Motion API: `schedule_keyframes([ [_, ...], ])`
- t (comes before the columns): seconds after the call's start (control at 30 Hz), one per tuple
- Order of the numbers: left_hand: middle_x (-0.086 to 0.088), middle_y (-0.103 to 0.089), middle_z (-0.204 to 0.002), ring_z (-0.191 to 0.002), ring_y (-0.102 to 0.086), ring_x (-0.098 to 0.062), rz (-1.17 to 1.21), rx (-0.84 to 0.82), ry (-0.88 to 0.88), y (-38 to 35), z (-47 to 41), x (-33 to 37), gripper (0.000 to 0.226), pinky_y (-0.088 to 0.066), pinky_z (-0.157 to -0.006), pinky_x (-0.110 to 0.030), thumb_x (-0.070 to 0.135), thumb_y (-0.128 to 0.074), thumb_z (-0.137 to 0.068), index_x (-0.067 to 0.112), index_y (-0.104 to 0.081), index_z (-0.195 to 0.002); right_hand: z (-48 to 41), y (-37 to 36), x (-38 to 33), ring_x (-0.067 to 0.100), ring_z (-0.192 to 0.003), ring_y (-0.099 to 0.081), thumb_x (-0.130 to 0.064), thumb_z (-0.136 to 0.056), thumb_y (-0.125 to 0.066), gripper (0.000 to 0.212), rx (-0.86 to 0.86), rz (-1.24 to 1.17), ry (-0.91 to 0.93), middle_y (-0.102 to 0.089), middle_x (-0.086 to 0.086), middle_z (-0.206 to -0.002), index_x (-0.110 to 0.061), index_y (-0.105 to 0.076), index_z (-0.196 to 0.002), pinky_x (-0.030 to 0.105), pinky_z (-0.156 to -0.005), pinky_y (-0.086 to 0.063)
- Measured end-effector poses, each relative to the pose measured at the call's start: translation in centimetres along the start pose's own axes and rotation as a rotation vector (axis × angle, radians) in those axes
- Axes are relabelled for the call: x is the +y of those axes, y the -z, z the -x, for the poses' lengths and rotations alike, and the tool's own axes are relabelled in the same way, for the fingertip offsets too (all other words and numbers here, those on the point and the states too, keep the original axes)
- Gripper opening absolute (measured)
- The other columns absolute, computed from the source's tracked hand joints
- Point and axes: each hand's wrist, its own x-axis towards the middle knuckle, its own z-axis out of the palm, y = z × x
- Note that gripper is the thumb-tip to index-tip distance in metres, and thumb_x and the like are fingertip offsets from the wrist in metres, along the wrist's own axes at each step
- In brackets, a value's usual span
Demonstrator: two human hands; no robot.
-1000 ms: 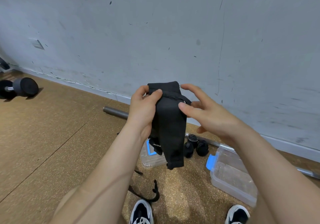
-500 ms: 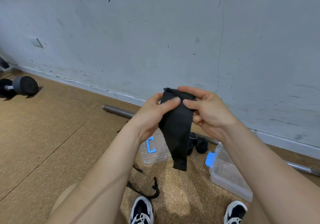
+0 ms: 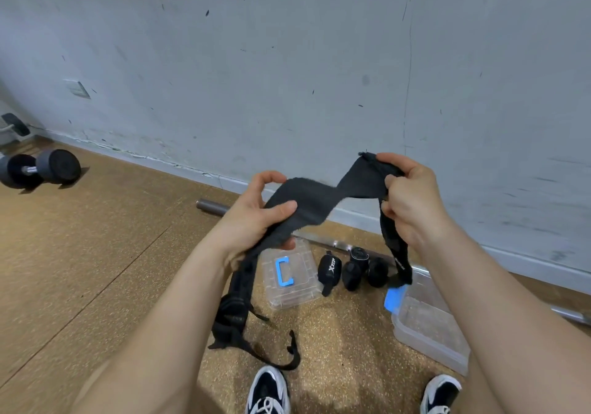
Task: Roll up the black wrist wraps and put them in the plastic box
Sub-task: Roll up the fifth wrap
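A long black wrist wrap (image 3: 315, 201) stretches twisted between both hands at chest height. My left hand (image 3: 256, 215) pinches its lower left part between thumb and fingers, and the wrap's tail hangs down from there. My right hand (image 3: 407, 196) grips the upper right end, with a short strap dangling below it. On the floor lie three rolled black wraps (image 3: 351, 269) beside the open clear plastic box (image 3: 428, 327) with a blue clasp. Its lid (image 3: 289, 274) with a blue handle lies to the left. A loose thin black strap (image 3: 281, 356) lies near my shoes.
A steel barbell bar (image 3: 212, 206) runs along the foot of the grey wall. A dumbbell (image 3: 40, 169) rests at the far left on the cork floor. My two black-and-white shoes (image 3: 268, 391) are at the bottom edge.
The wrap was held bunched and hanging between close hands. The hands have moved apart, the right one up and rightward, pulling the wrap out into a long twisted band.
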Motion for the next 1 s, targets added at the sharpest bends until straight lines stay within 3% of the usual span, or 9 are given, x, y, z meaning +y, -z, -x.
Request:
schedule_keyframes([
  [0.13,-0.006,-0.063,-0.068,-0.049,-0.056,-0.017,-0.017,0.054,-0.123,-1.0,0.2,0.7,0.021,-0.053,-0.048,-0.03,0.005,-0.058,-0.097,0.025,-0.055,-0.105,0.8,-0.6,0.0,0.027,-0.111,-0.059,0.004,-0.096,-0.05,0.043,-0.196,-0.095,-0.083,-0.051,0.007,-0.135,-0.014,-0.053,-0.135,0.039,-0.061,-0.061],
  [0.2,-0.005,-0.064,-0.071,-0.056,-0.059,-0.017,-0.078,0.093,-0.2,-1.4,0.0,0.5,0.021,-0.051,-0.053,-0.03,0.002,-0.057,-0.097,0.022,-0.063,-0.093,1.6,-0.8,-0.1,0.028,-0.125,-0.054,-0.013,-0.088,-0.072,0.066,-0.328,-0.109,-0.152,-0.051,0.005,-0.139,-0.014,-0.04,-0.147,0.043,-0.063,-0.06],
  [0.27,0.003,-0.069,-0.078,-0.071,-0.064,-0.012,-0.215,0.122,-0.265,-1.8,-0.4,0.2,0.03,-0.053,-0.063,-0.027,-0.001,-0.057,-0.096,0.025,-0.069,-0.085,2.3,-1.1,-0.1,0.023,-0.125,-0.056,-0.026,-0.067,-0.084,0.103,-0.448,-0.076,-0.196,-0.054,0.001,-0.137,-0.016,-0.028,-0.153,0.042,-0.065,-0.06],
  [0.33,0.01,-0.07,-0.087,-0.083,-0.066,-0.006,-0.305,0.114,-0.293,-2.2,-0.7,0.1,0.032,-0.054,-0.071,-0.022,-0.004,-0.058,-0.094,0.026,-0.07,-0.088,2.8,-1.3,0.1,0.019,-0.116,-0.064,-0.021,-0.059,-0.086,0.113,-0.529,-0.046,-0.19,-0.06,0.0,-0.131,-0.022,-0.024,-0.154,0.044,-0.072,-0.061],
  [0.47,0.001,-0.07,-0.102,-0.091,-0.069,-0.011,-0.304,0.078,-0.252,-2.5,-0.9,0.2,0.034,-0.058,-0.075,-0.027,-0.006,-0.057,-0.093,0.024,-0.069,-0.102,2.9,-2.3,0.9,0.014,-0.095,-0.072,0.007,-0.077,-0.076,0.098,-0.462,0.019,-0.121,-0.062,0.002,-0.127,-0.028,-0.024,-0.153,0.029,-0.067,-0.06],
  [0.57,-0.007,-0.069,-0.102,-0.091,-0.069,-0.022,-0.165,0.038,-0.166,-2.3,-0.7,0.8,0.032,-0.059,-0.082,-0.039,0.0,-0.055,-0.097,0.025,-0.067,-0.113,2.4,-2.4,1.2,0.019,-0.097,-0.071,0.011,-0.077,-0.074,0.095,-0.4,-0.032,-0.086,-0.057,0.011,-0.136,-0.025,-0.029,-0.151,0.027,-0.067,-0.059],
  [0.7,-0.017,-0.071,-0.107,-0.081,-0.071,-0.03,0.167,-0.142,-0.011,-1.1,0.0,2.2,0.045,-0.061,-0.068,-0.036,-0.008,-0.031,-0.098,0.014,-0.068,-0.108,1.6,-1.7,0.2,0.021,-0.103,-0.068,0.014,-0.078,-0.072,0.091,-0.286,-0.152,-0.058,-0.054,0.01,-0.138,-0.021,-0.031,-0.151,0.023,-0.067,-0.057],
  [0.83,-0.015,-0.069,-0.122,-0.094,-0.073,-0.03,0.075,-0.373,-0.088,-0.3,0.8,1.9,0.065,-0.058,-0.09,-0.038,-0.025,-0.042,-0.078,0.021,-0.073,-0.112,1.3,-1.0,-0.4,0.026,-0.101,-0.068,0.017,-0.08,-0.066,0.073,-0.262,-0.297,-0.055,-0.055,0.023,-0.134,-0.009,-0.041,-0.143,0.026,-0.07,-0.058],
  [1.0,0.0,-0.077,-0.101,-0.09,-0.073,-0.012,-0.143,-0.098,-0.291,-2.9,0.8,1.6,0.05,-0.057,-0.082,-0.023,-0.02,-0.068,-0.077,0.02,-0.072,-0.107,1.4,-1.3,-0.3,0.034,-0.113,-0.064,0.019,-0.081,-0.064,0.074,-0.248,-0.377,-0.073,-0.052,0.023,-0.136,-0.006,-0.038,-0.146,0.029,-0.072,-0.06],
])
